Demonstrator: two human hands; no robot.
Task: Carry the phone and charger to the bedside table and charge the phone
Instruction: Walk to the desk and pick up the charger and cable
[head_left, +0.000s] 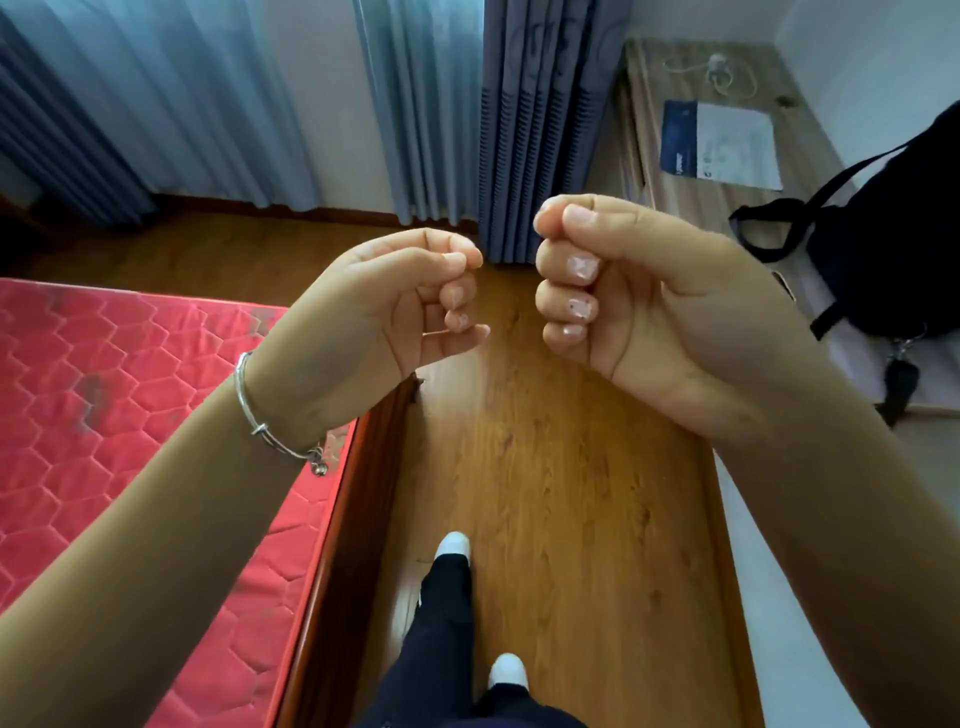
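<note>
The charger (719, 70), a white plug with looped cable, lies at the far end of the wooden table (810, 130), beyond the booklet (722, 145) on it (I cannot make out a phone). It lies ahead and rightward of the right hand (623, 291), the nearer one. That hand and the left hand (395, 296) are curled and empty.

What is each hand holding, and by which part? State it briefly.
Nothing. The left hand and right hand are both curled with nothing visible in them.
</note>
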